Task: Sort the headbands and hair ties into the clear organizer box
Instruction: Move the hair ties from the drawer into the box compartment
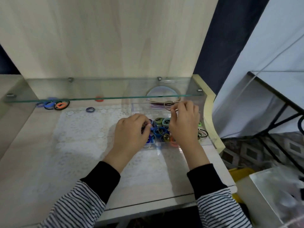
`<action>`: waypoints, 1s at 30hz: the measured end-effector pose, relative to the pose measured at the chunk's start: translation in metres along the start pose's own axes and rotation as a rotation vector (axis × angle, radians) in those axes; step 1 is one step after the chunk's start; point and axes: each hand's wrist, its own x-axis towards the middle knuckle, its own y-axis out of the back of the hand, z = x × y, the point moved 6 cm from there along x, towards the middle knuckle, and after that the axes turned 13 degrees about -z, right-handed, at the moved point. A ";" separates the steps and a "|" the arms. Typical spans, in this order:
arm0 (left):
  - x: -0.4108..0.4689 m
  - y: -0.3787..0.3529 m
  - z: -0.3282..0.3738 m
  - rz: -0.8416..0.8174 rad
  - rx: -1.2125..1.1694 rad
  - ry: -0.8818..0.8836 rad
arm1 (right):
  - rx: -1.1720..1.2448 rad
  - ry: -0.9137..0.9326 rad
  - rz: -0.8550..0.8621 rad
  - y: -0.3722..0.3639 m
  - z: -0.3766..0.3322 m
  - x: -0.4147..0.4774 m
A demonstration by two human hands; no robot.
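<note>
Hair ties (162,130) fill the near compartment of the clear organizer box (204,142), a jumble of blue, green and orange loops, and both my hands are down in it. My left hand (131,134) is curled over the left end of that pile, fingers closed on a small ring-shaped tie at its tips; I can't tell exactly how many it holds. My right hand (184,122) is raised a little above the box's right half, thumb and forefinger pinching a thin tan elastic (167,105) that loops up toward the far compartment. In that far compartment lies a headband (162,92), its curve arching away from me with its ends pointing back toward my hands.

The box runs long from left to right across the counter (41,153), so the far compartment sits straight ahead of my right hand, which is clearly the nearer one to it. I judge the thin elastic only needs a short carry forward over the divider.

More ties wait unsorted: a cluster of blue, black and orange ones (53,104) far to the left of the box under the glass shelf (98,89), a striped one (90,109) closer in, and a red one (99,99) beside the shelf edge. My left hand is nearer to all of those.
</note>
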 end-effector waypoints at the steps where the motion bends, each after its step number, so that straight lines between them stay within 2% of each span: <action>1: 0.002 -0.003 0.002 -0.022 -0.001 0.003 | -0.013 -0.007 -0.002 0.001 0.007 0.000; 6: 0.010 -0.010 0.010 -0.114 -0.007 0.040 | -0.086 -0.097 -0.070 0.000 0.043 -0.001; 11: 0.016 -0.017 0.016 -0.199 0.005 0.088 | -0.140 -0.245 -0.269 -0.005 0.074 -0.002; 20: 0.018 -0.020 0.018 -0.240 -0.025 0.118 | -0.160 -0.285 -0.446 -0.011 0.083 0.001; 25: 0.013 -0.011 0.017 -0.138 -0.090 0.076 | -0.021 -0.312 -0.347 -0.002 0.080 0.001; 30: 0.003 0.001 0.002 -0.028 -0.181 0.059 | 0.045 -0.218 -0.244 -0.002 0.052 0.000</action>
